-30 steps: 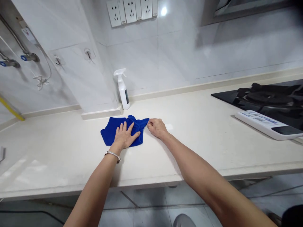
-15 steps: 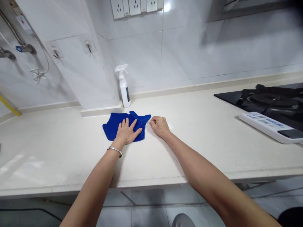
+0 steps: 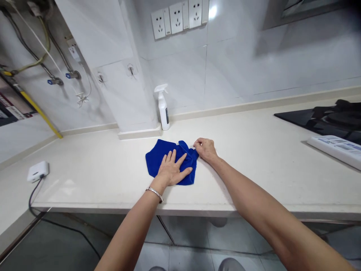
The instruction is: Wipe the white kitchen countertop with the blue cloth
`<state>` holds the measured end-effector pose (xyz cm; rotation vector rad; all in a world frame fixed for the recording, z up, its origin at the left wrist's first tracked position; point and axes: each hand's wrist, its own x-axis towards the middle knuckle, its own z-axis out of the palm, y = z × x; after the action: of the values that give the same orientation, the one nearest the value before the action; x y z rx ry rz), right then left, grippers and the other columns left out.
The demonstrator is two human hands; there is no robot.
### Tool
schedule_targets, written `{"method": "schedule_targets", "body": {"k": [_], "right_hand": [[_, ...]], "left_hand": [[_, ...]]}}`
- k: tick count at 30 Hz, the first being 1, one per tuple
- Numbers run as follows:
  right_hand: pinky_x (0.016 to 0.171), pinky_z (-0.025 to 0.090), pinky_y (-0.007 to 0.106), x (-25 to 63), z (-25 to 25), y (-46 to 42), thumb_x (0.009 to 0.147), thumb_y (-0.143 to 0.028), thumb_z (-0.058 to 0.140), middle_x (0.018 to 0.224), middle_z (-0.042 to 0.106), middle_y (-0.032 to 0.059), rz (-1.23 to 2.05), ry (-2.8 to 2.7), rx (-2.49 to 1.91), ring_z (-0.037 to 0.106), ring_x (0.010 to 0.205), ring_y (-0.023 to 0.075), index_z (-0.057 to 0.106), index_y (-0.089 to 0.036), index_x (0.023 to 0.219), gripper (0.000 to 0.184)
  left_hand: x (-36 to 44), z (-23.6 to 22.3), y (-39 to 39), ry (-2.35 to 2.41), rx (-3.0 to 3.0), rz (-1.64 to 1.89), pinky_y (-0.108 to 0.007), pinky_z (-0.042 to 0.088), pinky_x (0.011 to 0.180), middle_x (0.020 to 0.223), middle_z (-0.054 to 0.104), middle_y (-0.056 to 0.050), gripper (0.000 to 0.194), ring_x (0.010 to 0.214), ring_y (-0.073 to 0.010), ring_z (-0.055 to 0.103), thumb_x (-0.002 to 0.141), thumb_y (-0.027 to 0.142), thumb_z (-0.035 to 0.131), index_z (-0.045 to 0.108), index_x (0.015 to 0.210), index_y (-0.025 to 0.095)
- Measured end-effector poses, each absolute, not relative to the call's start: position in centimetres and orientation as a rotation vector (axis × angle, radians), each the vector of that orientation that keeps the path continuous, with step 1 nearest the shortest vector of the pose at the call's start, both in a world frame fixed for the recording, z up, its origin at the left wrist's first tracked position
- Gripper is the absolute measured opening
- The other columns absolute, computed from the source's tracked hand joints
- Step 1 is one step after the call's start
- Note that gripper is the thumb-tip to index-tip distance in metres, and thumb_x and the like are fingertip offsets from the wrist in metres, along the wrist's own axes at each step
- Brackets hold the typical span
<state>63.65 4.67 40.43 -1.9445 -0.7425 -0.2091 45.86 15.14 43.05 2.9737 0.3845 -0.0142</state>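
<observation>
On the pale counter, the left hand lies open on a blue cloth, likely soft, light and best held by corners, and the right hand is curled at its edge (pinching, I can't tell).

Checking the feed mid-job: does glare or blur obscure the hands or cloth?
Head view, top: bright glare on the wall tile by the sockets; head view, left: pale reflections on the countertop; head view, centre: left hand, right hand and blue cloth reasonably clear.
</observation>
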Motion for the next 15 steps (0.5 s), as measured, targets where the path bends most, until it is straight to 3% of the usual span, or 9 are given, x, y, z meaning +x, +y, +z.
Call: {"method": "schedule_targets", "body": {"k": [15], "right_hand": [[0.072,0.047,0.027,63.8,39.8,3.8,0.071,-0.017,0.047,0.073,0.072,0.0034,-0.216,-0.84,-1.88,0.064,0.072,0.0178,0.067,-0.02,0.066,0.021]], "left_hand": [[39.3,43.6,17.2,0.131,2.957,-0.034,-0.05,0.008,0.126,0.167,0.01,-0.005,0.078,0.154,-0.0263,0.007,0.087,0.078,0.028,0.03,0.153,0.037]]}}
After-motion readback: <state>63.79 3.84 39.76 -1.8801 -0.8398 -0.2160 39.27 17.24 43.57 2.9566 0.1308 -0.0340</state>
